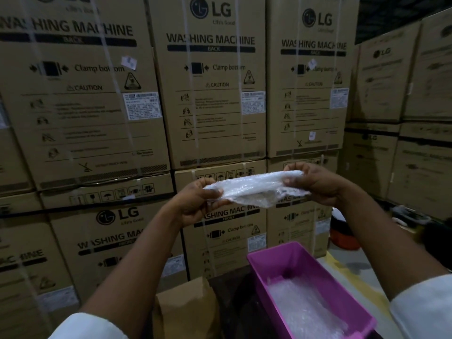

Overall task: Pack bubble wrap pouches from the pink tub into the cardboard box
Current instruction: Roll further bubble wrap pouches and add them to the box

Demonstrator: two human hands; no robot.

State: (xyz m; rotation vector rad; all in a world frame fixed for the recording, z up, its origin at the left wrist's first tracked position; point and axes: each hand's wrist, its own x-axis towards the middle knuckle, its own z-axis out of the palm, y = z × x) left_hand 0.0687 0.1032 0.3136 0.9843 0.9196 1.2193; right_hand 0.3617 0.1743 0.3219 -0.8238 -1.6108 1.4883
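pouch (254,188) held up in the air, stretched flat between both hands, well above the tub (263,261). left hand (195,204) grips its left end, fingers curled round the edge. right hand (315,182) pinches the right end, thumb underneath. pink tub sits low right, more bubble wrap (305,307) lying inside it. brown box flap (186,304) stands just left of the tub. behind, stacked washing machine cartons (210,94) fill the view. white sleeves (420,309) on both arms.
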